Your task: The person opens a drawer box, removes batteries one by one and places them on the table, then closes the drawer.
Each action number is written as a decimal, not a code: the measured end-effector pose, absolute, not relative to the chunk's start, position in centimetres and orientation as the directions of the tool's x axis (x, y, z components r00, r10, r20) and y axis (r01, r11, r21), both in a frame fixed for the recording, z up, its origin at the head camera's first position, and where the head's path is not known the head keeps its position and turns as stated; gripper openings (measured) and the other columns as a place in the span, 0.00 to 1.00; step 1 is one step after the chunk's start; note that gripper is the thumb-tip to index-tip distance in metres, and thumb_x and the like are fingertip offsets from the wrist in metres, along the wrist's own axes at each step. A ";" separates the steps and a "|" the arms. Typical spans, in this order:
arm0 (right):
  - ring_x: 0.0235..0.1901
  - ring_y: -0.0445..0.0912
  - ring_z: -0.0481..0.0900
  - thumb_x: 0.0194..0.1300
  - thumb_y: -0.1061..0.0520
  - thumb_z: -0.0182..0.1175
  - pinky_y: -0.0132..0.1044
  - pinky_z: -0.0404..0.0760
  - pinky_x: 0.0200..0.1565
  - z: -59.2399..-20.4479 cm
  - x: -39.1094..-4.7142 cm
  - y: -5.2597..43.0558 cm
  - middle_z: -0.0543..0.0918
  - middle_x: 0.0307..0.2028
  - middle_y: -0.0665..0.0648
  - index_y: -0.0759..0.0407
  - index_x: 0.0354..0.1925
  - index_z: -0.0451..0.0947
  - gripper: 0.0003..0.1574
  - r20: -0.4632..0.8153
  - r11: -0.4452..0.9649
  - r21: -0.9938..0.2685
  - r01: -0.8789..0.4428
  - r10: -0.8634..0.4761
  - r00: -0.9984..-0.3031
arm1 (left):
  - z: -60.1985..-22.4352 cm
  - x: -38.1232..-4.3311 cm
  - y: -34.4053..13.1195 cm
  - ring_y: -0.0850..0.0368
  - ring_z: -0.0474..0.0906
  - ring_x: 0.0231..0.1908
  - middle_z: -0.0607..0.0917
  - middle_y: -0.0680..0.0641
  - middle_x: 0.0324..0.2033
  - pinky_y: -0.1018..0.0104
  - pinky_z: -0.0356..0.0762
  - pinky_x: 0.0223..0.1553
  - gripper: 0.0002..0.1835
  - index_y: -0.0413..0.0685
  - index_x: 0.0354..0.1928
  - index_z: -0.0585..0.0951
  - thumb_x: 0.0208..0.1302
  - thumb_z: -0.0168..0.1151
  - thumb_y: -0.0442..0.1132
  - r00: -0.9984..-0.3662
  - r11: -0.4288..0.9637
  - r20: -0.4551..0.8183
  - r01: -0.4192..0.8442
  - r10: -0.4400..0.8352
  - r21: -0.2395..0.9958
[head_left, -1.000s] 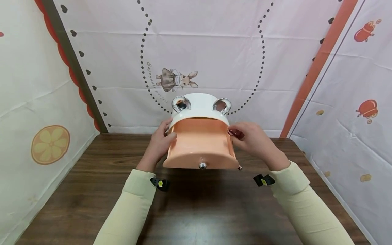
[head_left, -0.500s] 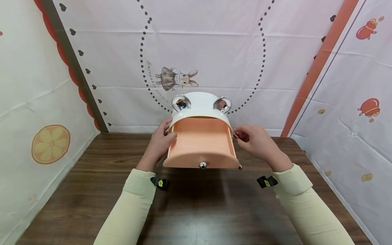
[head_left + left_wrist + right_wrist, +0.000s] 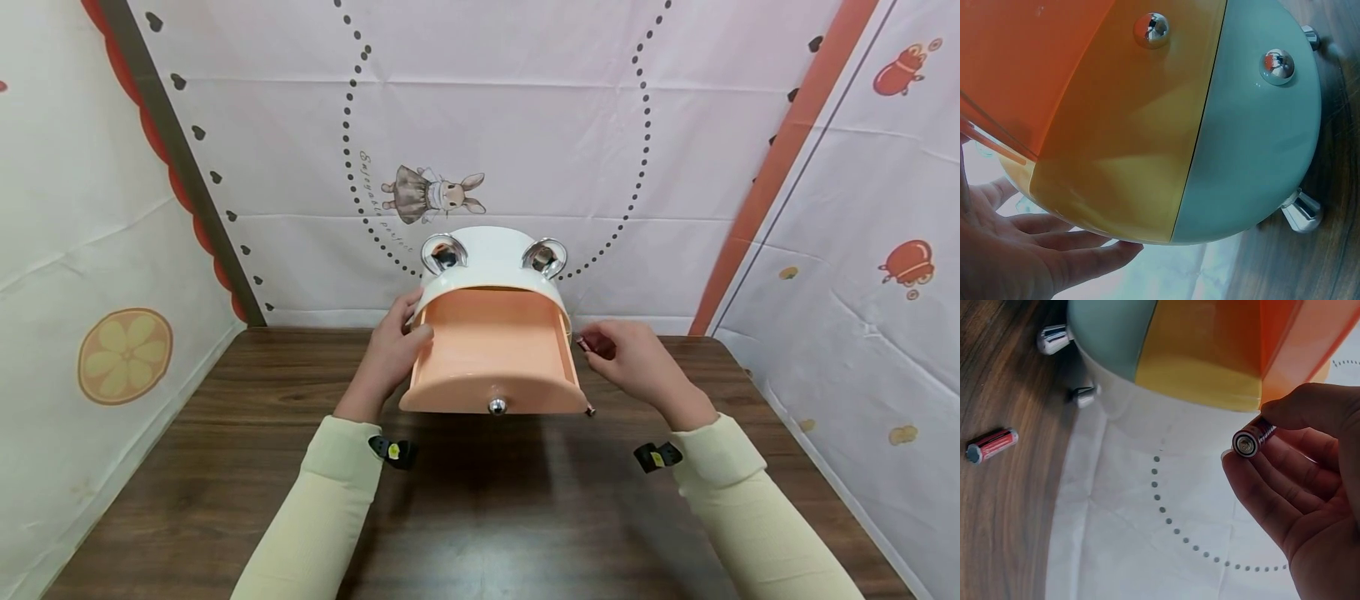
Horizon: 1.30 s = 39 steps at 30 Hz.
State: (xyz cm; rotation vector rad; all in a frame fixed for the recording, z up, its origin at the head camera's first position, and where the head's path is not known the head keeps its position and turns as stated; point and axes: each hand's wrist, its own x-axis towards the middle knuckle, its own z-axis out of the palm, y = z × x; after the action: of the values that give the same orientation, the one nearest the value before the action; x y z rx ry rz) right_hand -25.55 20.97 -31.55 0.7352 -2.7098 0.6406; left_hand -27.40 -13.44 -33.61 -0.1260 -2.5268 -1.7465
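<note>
A small drawer cabinet with a white shell stands on the table. Its top orange drawer is pulled out, while the yellow drawer and teal drawer below are in. My left hand rests along the cabinet's left side, fingers fairly straight and thumb by the orange drawer's edge. On the other side, my right hand pinches a dark red battery between thumb and fingertip, one end facing the right wrist camera. A second red battery lies on the table.
Silver ring-shaped ornaments stick up from the cabinet's top. Round knobs front the drawers, and silver feet hold the cabinet off the dark wooden table. Printed white cloth hangs behind and at both sides.
My right hand has moved right and slightly down with the battery, away from the orange drawer's side wall. My left hand and the cabinet have stayed in place.
</note>
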 end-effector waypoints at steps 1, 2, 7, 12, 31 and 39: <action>0.35 0.46 0.84 0.59 0.61 0.63 0.44 0.82 0.39 -31.7 -25.6 21.0 0.86 0.36 0.55 0.60 0.45 0.82 0.13 0.350 0.778 -0.345 -0.525 -0.412 -0.841 | -33.6 -27.4 -13.4 0.46 0.67 0.67 0.64 0.52 0.71 0.47 0.72 0.60 0.36 0.70 0.72 0.59 0.60 0.51 0.44 -0.994 0.350 0.103 0.108 0.031 0.930; 0.35 0.46 0.84 0.59 0.61 0.63 0.44 0.82 0.38 -31.8 -25.6 21.1 0.86 0.36 0.55 0.61 0.45 0.82 0.13 0.347 0.780 -0.347 -0.521 -0.410 -0.844 | -33.6 -27.4 -13.5 0.46 0.67 0.67 0.65 0.52 0.71 0.47 0.72 0.60 0.36 0.70 0.72 0.59 0.60 0.51 0.44 -0.994 0.348 0.105 0.110 0.033 0.931; 0.35 0.46 0.84 0.60 0.61 0.63 0.45 0.82 0.38 -32.3 -25.7 21.4 0.86 0.36 0.56 0.62 0.44 0.82 0.12 0.340 0.781 -0.348 -0.518 -0.410 -0.846 | -33.7 -27.5 -13.4 0.47 0.67 0.66 0.65 0.52 0.71 0.47 0.73 0.59 0.36 0.69 0.72 0.60 0.60 0.52 0.43 -0.993 0.336 0.108 0.115 0.040 0.935; 0.35 0.47 0.84 0.60 0.61 0.63 0.45 0.82 0.38 -32.9 -25.8 21.6 0.86 0.37 0.57 0.62 0.45 0.82 0.13 0.342 0.789 -0.339 -0.513 -0.405 -0.848 | -33.7 -27.5 -13.4 0.47 0.68 0.66 0.65 0.52 0.71 0.47 0.74 0.57 0.36 0.69 0.72 0.60 0.60 0.51 0.43 -0.992 0.334 0.115 0.123 0.044 0.934; 0.36 0.48 0.83 0.62 0.57 0.63 0.47 0.83 0.39 -35.8 -25.8 22.8 0.86 0.38 0.57 0.61 0.48 0.81 0.16 0.267 0.847 -0.359 -0.392 -0.310 -0.913 | -34.0 -27.4 -13.1 0.48 0.69 0.65 0.65 0.52 0.71 0.48 0.75 0.57 0.36 0.68 0.73 0.59 0.61 0.51 0.43 -0.992 0.319 0.115 0.126 0.053 0.940; 0.36 0.48 0.83 0.62 0.59 0.64 0.46 0.83 0.38 -36.5 -26.1 22.8 0.86 0.37 0.57 0.61 0.48 0.81 0.15 0.261 0.844 -0.373 -0.386 -0.304 -0.916 | -33.6 -27.2 -13.4 0.48 0.68 0.65 0.65 0.52 0.71 0.47 0.74 0.57 0.35 0.69 0.72 0.60 0.61 0.51 0.44 -0.994 0.333 0.101 0.105 0.029 0.937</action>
State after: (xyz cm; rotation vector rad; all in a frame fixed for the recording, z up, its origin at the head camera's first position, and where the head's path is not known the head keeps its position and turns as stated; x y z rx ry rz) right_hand -26.13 22.84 -36.49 0.5350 -2.8299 0.6326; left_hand -27.21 -13.35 -33.59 -0.1268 -2.5109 -1.7724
